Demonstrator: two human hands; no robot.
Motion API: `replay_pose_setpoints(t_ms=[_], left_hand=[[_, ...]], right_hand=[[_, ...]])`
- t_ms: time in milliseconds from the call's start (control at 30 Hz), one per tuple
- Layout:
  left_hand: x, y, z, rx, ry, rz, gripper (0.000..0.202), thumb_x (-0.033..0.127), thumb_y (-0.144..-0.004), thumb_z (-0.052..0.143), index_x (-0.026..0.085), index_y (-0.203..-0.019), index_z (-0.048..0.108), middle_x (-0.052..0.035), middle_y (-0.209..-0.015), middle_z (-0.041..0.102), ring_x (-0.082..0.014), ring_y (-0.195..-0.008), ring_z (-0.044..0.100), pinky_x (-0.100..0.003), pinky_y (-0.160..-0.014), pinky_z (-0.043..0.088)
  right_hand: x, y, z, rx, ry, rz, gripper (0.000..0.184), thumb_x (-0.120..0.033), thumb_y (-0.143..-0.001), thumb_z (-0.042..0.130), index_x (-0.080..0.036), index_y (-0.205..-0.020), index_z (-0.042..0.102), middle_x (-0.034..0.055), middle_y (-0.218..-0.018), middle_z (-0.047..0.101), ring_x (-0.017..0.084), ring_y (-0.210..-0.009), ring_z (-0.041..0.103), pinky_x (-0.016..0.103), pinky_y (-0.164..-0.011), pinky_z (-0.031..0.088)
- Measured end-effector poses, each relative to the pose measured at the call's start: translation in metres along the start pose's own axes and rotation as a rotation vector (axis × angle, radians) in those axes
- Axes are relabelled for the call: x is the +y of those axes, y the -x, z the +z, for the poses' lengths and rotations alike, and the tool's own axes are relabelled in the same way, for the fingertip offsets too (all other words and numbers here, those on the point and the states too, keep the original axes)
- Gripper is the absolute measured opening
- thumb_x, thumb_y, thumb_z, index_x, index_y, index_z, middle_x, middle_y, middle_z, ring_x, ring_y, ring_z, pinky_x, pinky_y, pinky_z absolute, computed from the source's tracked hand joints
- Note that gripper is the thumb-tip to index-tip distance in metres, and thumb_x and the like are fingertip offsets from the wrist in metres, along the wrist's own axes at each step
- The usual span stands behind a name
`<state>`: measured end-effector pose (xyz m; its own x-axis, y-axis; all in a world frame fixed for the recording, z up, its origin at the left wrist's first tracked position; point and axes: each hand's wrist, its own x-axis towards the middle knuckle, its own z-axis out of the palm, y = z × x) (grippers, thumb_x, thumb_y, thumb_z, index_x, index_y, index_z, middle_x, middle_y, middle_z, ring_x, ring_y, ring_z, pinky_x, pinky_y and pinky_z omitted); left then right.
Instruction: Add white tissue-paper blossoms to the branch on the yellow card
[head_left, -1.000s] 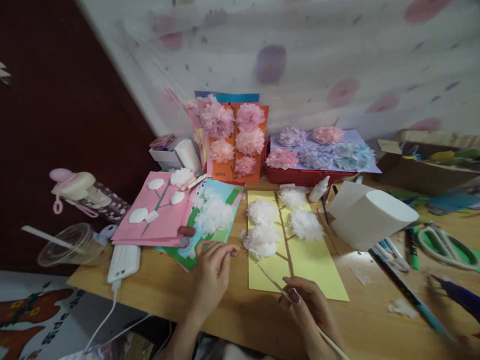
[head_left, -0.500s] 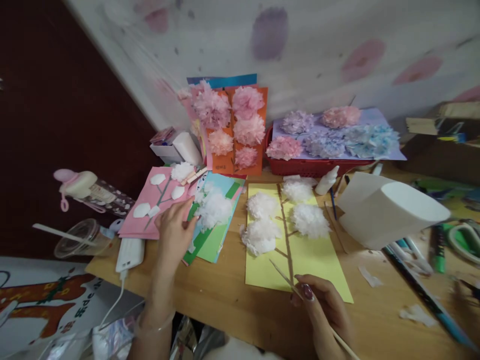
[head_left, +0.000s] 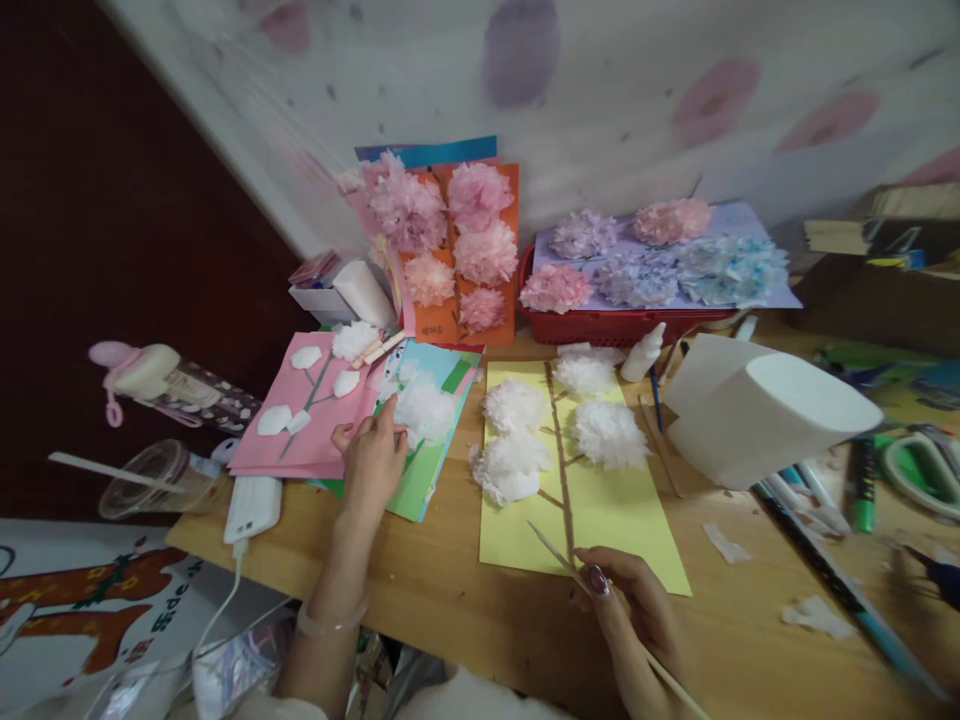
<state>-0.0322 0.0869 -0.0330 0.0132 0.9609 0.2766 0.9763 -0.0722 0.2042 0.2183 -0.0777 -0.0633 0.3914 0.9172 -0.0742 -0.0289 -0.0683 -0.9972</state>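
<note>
My left hand (head_left: 375,455) reaches over the stack of coloured paper, fingers loosely bent and apart, the fingertips at the left edge of a white tissue-paper pom-pom (head_left: 426,410). That pom-pom lies on a green and blue sheet (head_left: 412,495). A thin paintbrush (head_left: 551,545) is gripped in my right hand (head_left: 634,610), its tip pointing up and left over the yellow paper (head_left: 622,520). On this sheet a brown branch (head_left: 562,470) is drawn, with several white pom-poms (head_left: 514,465) along both sides.
Pink paper (head_left: 330,435) with white paper pieces lies left, beside a power bank (head_left: 253,508). Behind stand an orange flower card (head_left: 442,315) and a red basket (head_left: 600,325). A glue bottle (head_left: 643,353), a white paper roll (head_left: 765,420) and scissors (head_left: 926,470) are on the right.
My left hand has moved right, off the pink paper's edge and further over the white pom-pom. My right hand keeps the paintbrush in nearly the same place. The view has shifted slightly.
</note>
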Motion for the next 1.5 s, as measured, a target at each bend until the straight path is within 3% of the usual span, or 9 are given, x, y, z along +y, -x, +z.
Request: replay_pose_setpoints(t_ms=[267, 433, 567, 733, 867, 967, 1133, 1333, 1500], left_hand=[[-0.008, 0.004, -0.015, 0.054, 0.240, -0.084, 0.051, 0.019, -0.085, 0.057, 0.019, -0.136, 0.052, -0.0102, -0.097, 0.080, -0.0300, -0.100, 0.070, -0.056, -0.105, 0.029], [-0.013, 0.007, -0.027, 0.011, 0.699, -0.213, 0.060, 0.031, -0.082, 0.062, 0.018, -0.138, 0.046, -0.0094, -0.099, 0.078, -0.0214, -0.083, 0.070, -0.039, -0.082, 0.051], [-0.012, 0.009, -0.037, 0.012, 0.935, -0.353, 0.065, 0.037, -0.072, 0.073, 0.017, -0.129, 0.050, -0.0075, -0.093, 0.076, -0.0195, -0.079, 0.070, -0.032, -0.071, 0.053], [-0.008, 0.013, -0.044, 0.020, 1.040, -0.437, 0.064, 0.039, -0.065, 0.081, 0.019, -0.120, 0.055, -0.0042, -0.089, 0.074, -0.0183, -0.077, 0.069, -0.029, -0.066, 0.052], [-0.004, 0.020, -0.043, 0.010, 1.169, -0.442, 0.061, 0.037, -0.062, 0.083, 0.018, -0.114, 0.058, -0.0031, -0.087, 0.073, -0.0177, -0.081, 0.069, -0.030, -0.074, 0.053], [-0.002, 0.026, -0.043, -0.009, 1.204, -0.416, 0.059, 0.036, -0.064, 0.082, 0.018, -0.115, 0.059, -0.0040, -0.089, 0.074, -0.0189, -0.084, 0.069, -0.031, -0.077, 0.053], [0.000, 0.037, -0.048, -0.029, 1.328, -0.454, 0.060, 0.034, -0.064, 0.083, 0.017, -0.116, 0.059, -0.0036, -0.089, 0.074, -0.0181, -0.083, 0.070, -0.029, -0.077, 0.053], [0.010, 0.052, -0.044, -0.156, 1.576, -0.469, 0.057, 0.031, -0.062, 0.085, 0.018, -0.112, 0.060, -0.0019, -0.080, 0.074, -0.0205, -0.084, 0.072, -0.033, -0.082, 0.054], [0.021, 0.064, -0.031, -0.306, 1.754, -0.486, 0.055, 0.029, -0.062, 0.087, 0.018, -0.109, 0.061, -0.0022, -0.080, 0.076, -0.0172, -0.075, 0.071, -0.029, -0.074, 0.053]], right_hand=[[0.002, -0.001, -0.002, -0.028, 0.064, -0.029, 0.030, -0.054, -0.091, 0.062, -0.025, -0.093, 0.070, 0.0026, -0.077, 0.069, 0.017, -0.064, 0.064, 0.025, -0.063, 0.053], [0.005, -0.001, -0.003, -0.038, 0.093, -0.057, 0.028, -0.052, -0.093, 0.061, -0.025, -0.092, 0.069, 0.0032, -0.078, 0.070, 0.018, -0.066, 0.064, 0.026, -0.060, 0.051], [0.005, 0.000, -0.002, -0.040, 0.088, -0.098, 0.028, -0.050, -0.093, 0.061, -0.023, -0.093, 0.069, 0.0043, -0.079, 0.071, 0.018, -0.065, 0.065, 0.026, -0.059, 0.052], [0.007, 0.000, -0.003, -0.005, 0.109, -0.085, 0.030, -0.053, -0.094, 0.059, -0.025, -0.095, 0.071, 0.0042, -0.079, 0.072, 0.020, -0.070, 0.069, 0.028, -0.068, 0.056], [0.002, -0.009, -0.004, -0.190, 0.166, -0.261, 0.043, -0.054, -0.101, 0.041, -0.027, -0.092, 0.074, 0.0043, -0.082, 0.075, 0.021, -0.075, 0.070, 0.031, -0.071, 0.055], [-0.016, -0.020, 0.008, -0.328, 0.263, -0.362, 0.039, -0.043, -0.104, 0.040, -0.027, -0.089, 0.072, 0.0038, -0.084, 0.075, 0.021, -0.079, 0.071, 0.030, -0.072, 0.053], [-0.054, -0.031, 0.048, -0.355, 0.393, -0.480, 0.010, -0.032, -0.095, 0.060, -0.025, -0.101, 0.065, 0.0053, -0.099, 0.074, 0.022, -0.094, 0.069, 0.034, -0.083, 0.052], [-0.067, -0.029, 0.086, -0.350, 0.353, -0.361, 0.019, -0.039, -0.096, 0.058, -0.021, -0.093, 0.065, 0.0042, -0.086, 0.073, 0.018, -0.078, 0.066, 0.031, -0.074, 0.052], [-0.061, -0.024, 0.101, -0.413, 0.332, -0.304, 0.020, -0.038, -0.095, 0.059, -0.020, -0.092, 0.067, 0.0032, -0.085, 0.073, 0.018, -0.077, 0.066, 0.029, -0.073, 0.051]])
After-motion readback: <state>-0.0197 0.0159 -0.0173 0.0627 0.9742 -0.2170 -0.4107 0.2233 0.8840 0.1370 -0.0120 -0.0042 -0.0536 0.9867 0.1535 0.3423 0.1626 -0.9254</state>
